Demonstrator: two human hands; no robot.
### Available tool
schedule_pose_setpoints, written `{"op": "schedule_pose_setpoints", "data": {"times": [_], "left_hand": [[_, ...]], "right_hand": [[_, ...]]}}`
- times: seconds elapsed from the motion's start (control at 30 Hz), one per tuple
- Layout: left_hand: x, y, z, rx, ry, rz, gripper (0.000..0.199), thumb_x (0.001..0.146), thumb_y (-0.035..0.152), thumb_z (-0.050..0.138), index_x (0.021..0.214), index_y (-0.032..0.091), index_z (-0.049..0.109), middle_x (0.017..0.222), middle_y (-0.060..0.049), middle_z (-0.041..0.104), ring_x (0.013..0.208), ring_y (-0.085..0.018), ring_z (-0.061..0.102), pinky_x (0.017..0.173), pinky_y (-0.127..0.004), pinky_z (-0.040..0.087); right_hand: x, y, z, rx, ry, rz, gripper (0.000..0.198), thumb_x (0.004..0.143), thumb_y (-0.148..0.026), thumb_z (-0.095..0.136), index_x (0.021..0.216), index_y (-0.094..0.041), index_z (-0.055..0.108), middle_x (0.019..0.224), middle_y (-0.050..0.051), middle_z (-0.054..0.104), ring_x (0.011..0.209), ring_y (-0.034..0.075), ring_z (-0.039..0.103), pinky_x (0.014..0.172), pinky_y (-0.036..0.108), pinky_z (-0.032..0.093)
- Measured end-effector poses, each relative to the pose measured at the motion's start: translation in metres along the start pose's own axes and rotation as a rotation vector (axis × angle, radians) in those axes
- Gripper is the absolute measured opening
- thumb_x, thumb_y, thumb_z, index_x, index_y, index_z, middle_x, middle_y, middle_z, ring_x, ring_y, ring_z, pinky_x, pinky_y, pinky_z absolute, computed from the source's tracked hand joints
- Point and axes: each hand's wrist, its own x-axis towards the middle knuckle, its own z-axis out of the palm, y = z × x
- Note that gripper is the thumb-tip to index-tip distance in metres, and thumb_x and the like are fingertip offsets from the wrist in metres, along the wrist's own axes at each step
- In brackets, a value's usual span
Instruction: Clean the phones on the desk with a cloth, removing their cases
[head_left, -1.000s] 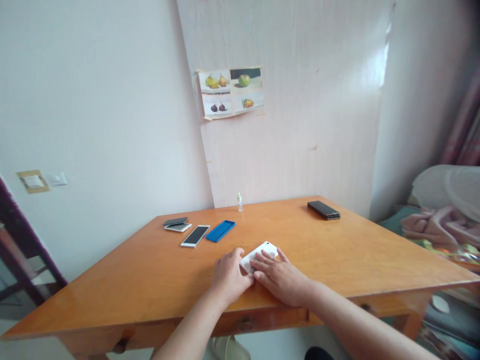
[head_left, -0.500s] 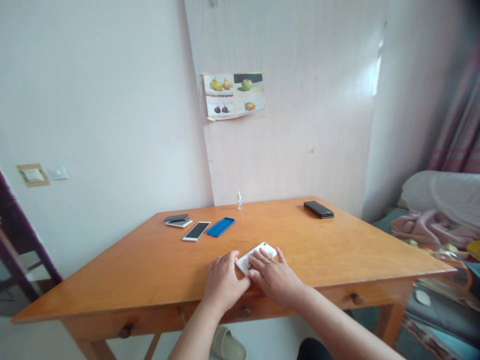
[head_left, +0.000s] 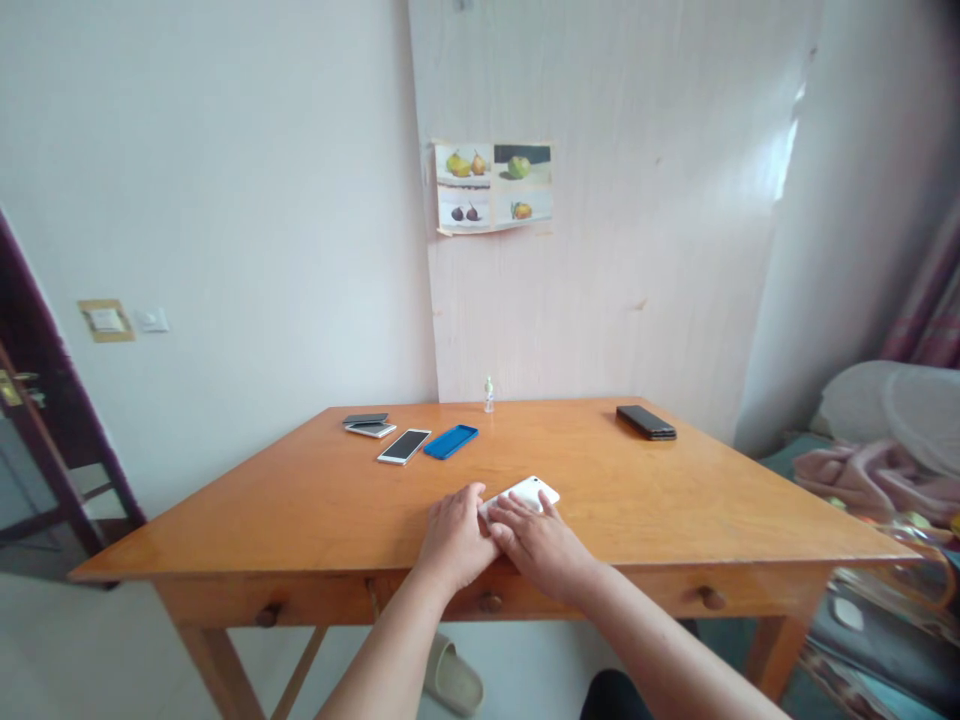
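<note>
A white phone (head_left: 544,490) lies face down near the front edge of the wooden table, its camera at the far right corner. My left hand (head_left: 456,535) is curled around its near left end, fingers along the edge, gripping it. Across its back rests my right hand (head_left: 546,548), fingers stretched out and flat, covering the lower part of the phone. The two thumbs meet close to the table edge. Beyond the hands are an empty blue phone case (head_left: 451,442) and a white phone with a black screen (head_left: 405,447).
At the table's (head_left: 300,510) back left, a dark flat device (head_left: 365,419) overlaps a silver-white one (head_left: 373,431). A small clear bottle (head_left: 489,396) stands at the back edge. Stacked black phones (head_left: 646,422) lie back right. Bedding (head_left: 855,470) is beyond the right side.
The camera view has shifted slightly. My right hand has slid a little down the white phone's back, and more of its upper part shows. My left hand stays at its near left end.
</note>
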Motion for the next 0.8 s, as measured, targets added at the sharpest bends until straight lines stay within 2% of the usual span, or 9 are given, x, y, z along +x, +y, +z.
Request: {"op": "schedule_pose_setpoints", "data": {"times": [0.03,0.1,0.27,0.33,0.4,0.5,0.6,0.67,0.8], "left_hand": [[0.000,0.000,0.000,-0.003,-0.006,-0.001,0.055,0.076,0.032,0.062,0.128,0.020,0.047,0.119,-0.010,0.065,0.113,-0.027,0.057,0.099,-0.038,0.037],[-0.001,0.000,0.000,-0.005,-0.001,0.004,0.053,0.078,0.031,0.060,0.128,0.020,0.047,0.117,-0.010,0.066,0.112,-0.026,0.057,0.099,-0.038,0.036],[-0.001,0.002,0.002,-0.002,0.040,0.029,0.059,0.071,0.035,0.066,0.125,0.020,0.048,0.114,-0.009,0.067,0.107,-0.028,0.059,0.097,-0.039,0.038],[-0.001,0.002,0.003,-0.024,0.046,0.030,0.060,0.070,0.034,0.067,0.125,0.020,0.048,0.114,-0.008,0.066,0.108,-0.028,0.059,0.097,-0.039,0.038],[-0.001,0.002,0.003,-0.066,0.064,0.022,0.057,0.073,0.036,0.065,0.125,0.020,0.047,0.120,-0.010,0.064,0.112,-0.028,0.058,0.098,-0.039,0.039],[0.000,0.000,0.002,-0.150,0.063,-0.006,0.053,0.079,0.037,0.059,0.127,0.019,0.044,0.128,-0.010,0.061,0.118,-0.026,0.056,0.100,-0.037,0.039],[0.001,-0.002,0.000,-0.196,0.007,-0.043,0.058,0.080,0.036,0.059,0.132,0.020,0.039,0.123,-0.008,0.064,0.115,-0.025,0.058,0.100,-0.037,0.040],[0.000,-0.001,0.000,-0.173,-0.002,-0.029,0.063,0.077,0.037,0.061,0.133,0.020,0.038,0.121,-0.009,0.065,0.113,-0.027,0.058,0.101,-0.039,0.039],[-0.001,0.004,0.001,-0.096,-0.001,0.000,0.071,0.069,0.034,0.067,0.133,0.019,0.040,0.122,-0.010,0.064,0.115,-0.029,0.057,0.103,-0.041,0.036]], "right_hand": [[-0.001,-0.006,0.001,0.040,-0.020,-0.069,0.046,0.102,-0.043,0.019,0.136,-0.032,0.048,0.147,0.006,0.047,0.140,0.025,0.034,0.114,0.060,0.011],[0.000,-0.010,0.001,0.073,-0.035,-0.094,0.048,0.102,-0.045,0.017,0.136,-0.034,0.048,0.147,0.005,0.048,0.140,0.025,0.035,0.113,0.062,0.009],[0.013,0.025,-0.004,-0.083,0.025,0.227,0.046,0.102,-0.044,0.021,0.132,-0.029,0.053,0.142,0.008,0.052,0.137,0.028,0.038,0.109,0.069,0.009],[0.016,0.035,-0.003,-0.115,0.040,0.305,0.048,0.101,-0.043,0.021,0.131,-0.024,0.054,0.141,0.011,0.052,0.137,0.030,0.038,0.107,0.071,0.010],[0.017,0.034,-0.001,-0.124,0.038,0.276,0.048,0.101,-0.044,0.022,0.132,-0.024,0.053,0.142,0.012,0.051,0.138,0.031,0.037,0.107,0.071,0.011],[0.015,0.018,0.005,-0.097,0.002,0.095,0.046,0.102,-0.042,0.021,0.136,-0.030,0.049,0.146,0.008,0.048,0.140,0.028,0.034,0.109,0.069,0.010],[0.013,0.008,0.005,-0.017,-0.031,-0.048,0.048,0.103,-0.040,0.015,0.136,-0.034,0.049,0.146,0.006,0.048,0.141,0.026,0.033,0.110,0.067,0.011],[0.014,0.011,0.002,0.037,-0.045,-0.040,0.051,0.102,-0.044,0.014,0.136,-0.034,0.050,0.147,0.006,0.048,0.142,0.026,0.031,0.111,0.065,0.013],[0.020,0.034,-0.004,-0.009,-0.050,0.175,0.051,0.101,-0.048,0.017,0.136,-0.032,0.051,0.147,0.006,0.047,0.142,0.028,0.032,0.110,0.067,0.013]]}}
